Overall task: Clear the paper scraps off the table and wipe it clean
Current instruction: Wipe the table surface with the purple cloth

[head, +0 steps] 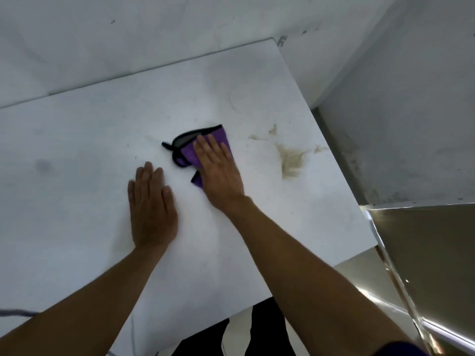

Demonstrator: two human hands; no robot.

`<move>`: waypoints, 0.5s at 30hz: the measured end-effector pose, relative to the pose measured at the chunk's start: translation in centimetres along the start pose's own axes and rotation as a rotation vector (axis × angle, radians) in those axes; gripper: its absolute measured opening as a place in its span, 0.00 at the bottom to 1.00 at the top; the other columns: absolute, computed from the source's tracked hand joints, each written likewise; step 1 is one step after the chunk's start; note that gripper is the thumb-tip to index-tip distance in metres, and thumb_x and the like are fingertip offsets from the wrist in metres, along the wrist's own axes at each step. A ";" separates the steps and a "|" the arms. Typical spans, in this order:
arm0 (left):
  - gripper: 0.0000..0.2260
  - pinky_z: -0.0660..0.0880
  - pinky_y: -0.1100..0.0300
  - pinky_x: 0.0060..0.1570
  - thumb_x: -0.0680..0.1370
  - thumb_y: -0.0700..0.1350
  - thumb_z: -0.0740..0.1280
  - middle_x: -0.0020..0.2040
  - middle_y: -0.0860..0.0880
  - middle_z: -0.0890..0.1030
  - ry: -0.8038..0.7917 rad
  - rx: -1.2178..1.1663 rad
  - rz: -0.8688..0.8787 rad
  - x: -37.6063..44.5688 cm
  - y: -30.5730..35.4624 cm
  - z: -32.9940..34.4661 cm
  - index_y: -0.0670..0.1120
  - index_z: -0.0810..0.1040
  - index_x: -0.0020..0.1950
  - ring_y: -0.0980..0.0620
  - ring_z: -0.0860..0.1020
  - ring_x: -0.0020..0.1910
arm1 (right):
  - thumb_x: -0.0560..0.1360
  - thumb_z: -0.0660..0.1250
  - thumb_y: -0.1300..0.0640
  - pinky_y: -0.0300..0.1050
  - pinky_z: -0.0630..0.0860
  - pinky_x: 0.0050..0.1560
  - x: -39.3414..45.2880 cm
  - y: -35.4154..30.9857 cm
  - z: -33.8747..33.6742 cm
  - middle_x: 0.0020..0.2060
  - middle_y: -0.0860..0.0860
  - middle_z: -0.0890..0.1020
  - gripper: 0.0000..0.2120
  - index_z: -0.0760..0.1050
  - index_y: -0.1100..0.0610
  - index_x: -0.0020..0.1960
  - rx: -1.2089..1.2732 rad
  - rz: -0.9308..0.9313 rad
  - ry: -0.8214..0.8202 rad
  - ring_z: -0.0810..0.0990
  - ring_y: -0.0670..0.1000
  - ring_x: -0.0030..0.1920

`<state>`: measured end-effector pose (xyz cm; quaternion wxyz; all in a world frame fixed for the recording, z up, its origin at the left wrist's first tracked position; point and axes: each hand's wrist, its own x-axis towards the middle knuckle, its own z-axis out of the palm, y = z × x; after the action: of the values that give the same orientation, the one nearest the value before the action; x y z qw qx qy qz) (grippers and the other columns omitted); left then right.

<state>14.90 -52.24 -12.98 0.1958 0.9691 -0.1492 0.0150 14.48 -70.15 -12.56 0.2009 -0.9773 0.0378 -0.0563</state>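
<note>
Currently right hand (pixel 218 168) presses flat, fingers straight, on purple cloth (pixel 191 147) atop white table (pixel 77 150); left hand (pixel 151 209) rests flat, holding nothing; brown smear (pixel 290 158) nearby.

A white wall (pixel 128 42) runs along the far side, marked with faint scuffs and a few dark specks. It meets a second white wall (pixel 411 98) at the right, stained grey and mottled low down. At the near right stands a shiny stainless-steel surface (pixel 424 240) with bright reflections along its edges. Light is soft and even.
</note>
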 end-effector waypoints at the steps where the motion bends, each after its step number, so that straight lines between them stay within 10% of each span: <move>1: 0.22 0.50 0.47 0.79 0.84 0.45 0.50 0.80 0.41 0.61 0.001 0.004 -0.002 0.0 0.0 0.0 0.40 0.64 0.77 0.45 0.55 0.80 | 0.74 0.67 0.59 0.54 0.50 0.78 0.8 1.3 -0.1 0.76 0.58 0.64 0.33 0.62 0.64 0.76 -0.012 0.039 0.018 0.59 0.59 0.78; 8: 0.22 0.51 0.43 0.78 0.85 0.46 0.51 0.79 0.38 0.61 0.011 0.079 0.022 0.2 0.6 0.1 0.38 0.65 0.76 0.40 0.56 0.79 | 0.79 0.63 0.60 0.50 0.42 0.79 1.0 7.0 -3.8 0.80 0.57 0.51 0.35 0.49 0.63 0.80 0.014 0.519 0.167 0.46 0.55 0.80; 15: 0.26 0.49 0.46 0.79 0.82 0.48 0.52 0.79 0.38 0.61 0.000 -0.011 0.174 8.1 8.5 3.3 0.38 0.61 0.79 0.41 0.56 0.80 | 0.80 0.61 0.61 0.51 0.49 0.79 2.2 3.5 -1.8 0.78 0.57 0.61 0.28 0.58 0.62 0.78 0.153 0.122 0.066 0.56 0.55 0.79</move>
<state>20.02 -63.27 -12.18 0.1989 0.9514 -0.2328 0.0311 16.23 -74.27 -12.06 0.2764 -0.9526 0.0996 -0.0787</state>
